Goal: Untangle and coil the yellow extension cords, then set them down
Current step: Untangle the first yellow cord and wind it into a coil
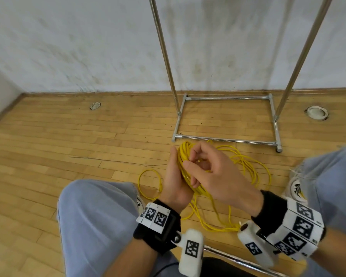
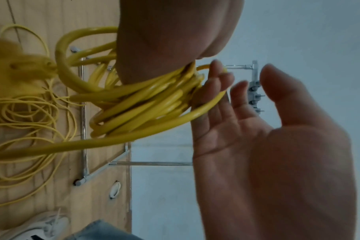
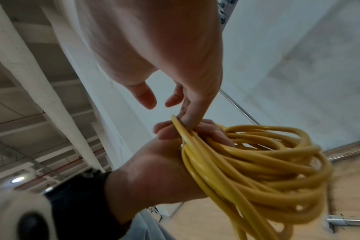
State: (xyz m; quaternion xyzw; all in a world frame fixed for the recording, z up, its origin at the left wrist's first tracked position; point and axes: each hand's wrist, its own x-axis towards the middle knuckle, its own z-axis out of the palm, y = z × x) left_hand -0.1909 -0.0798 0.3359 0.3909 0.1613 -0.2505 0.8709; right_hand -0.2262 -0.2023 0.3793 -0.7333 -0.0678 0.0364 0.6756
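A coil of yellow cord [image 1: 183, 154] [image 2: 144, 104] [image 3: 257, 162] is sandwiched between my two hands above the floor. My left hand [image 1: 173, 180] [image 2: 257, 146] [image 3: 154, 170] has straight fingers and a spread thumb, and the coil lies against its fingers. My right hand [image 1: 212, 176] [image 2: 170, 32] [image 3: 164, 48] curls its lower fingers round the coil. One right finger presses a strand onto the left fingers, while the right thumb and index finger stand apart. Loose yellow cord [image 1: 248, 162] trails in loops on the wooden floor, with one end [image 1: 159, 189] lying left of my hands.
A chrome clothes rack's base [image 1: 226, 139] stands on the floor just beyond the cords, its two poles rising before the white wall. Two round floor fittings [image 1: 95, 105] [image 1: 317, 114] sit left and right. My knees [image 1: 94, 216] [image 1: 338, 176] flank the hands; a white shoe [image 1: 296, 186] is at the right.
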